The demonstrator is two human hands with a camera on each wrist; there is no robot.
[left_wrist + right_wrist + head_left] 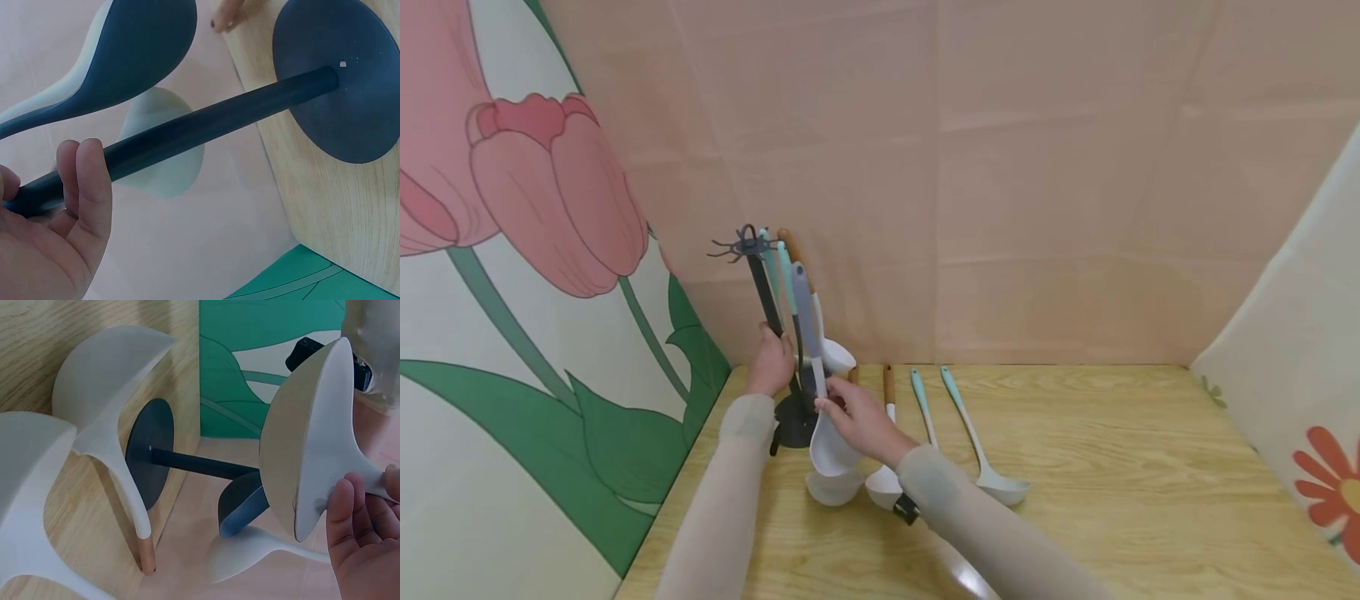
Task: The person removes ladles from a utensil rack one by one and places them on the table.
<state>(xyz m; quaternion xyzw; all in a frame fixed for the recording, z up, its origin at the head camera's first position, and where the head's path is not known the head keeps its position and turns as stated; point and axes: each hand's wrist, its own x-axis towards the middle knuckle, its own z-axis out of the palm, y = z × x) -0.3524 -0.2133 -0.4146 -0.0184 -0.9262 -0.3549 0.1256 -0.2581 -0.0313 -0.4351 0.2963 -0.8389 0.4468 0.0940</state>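
My left hand (771, 362) grips the black pole (763, 287) of a utensil stand, below its ring of hooks (748, 247). The stand's round base (337, 125) is down on the table, and the pole leans. In my right hand (865, 421) is a white ladle (833, 450) with a grey-blue handle, pinched just above the bowl. It stands upright, its handle end to the right of the hooks. A dark-headed utensil (240, 503) with a teal handle (787, 279) and a white ladle (838, 357) with a wooden handle hang on the stand.
On the wooden table (1120, 483) lie wooden-handled ladles (883, 487), (835, 490) and a teal-handled ladle (1003, 490). Another teal handle (920, 387) runs behind my right sleeve. A pink cloth backdrop (1037, 208) rises behind, with a tulip-printed panel (565, 192) at left.
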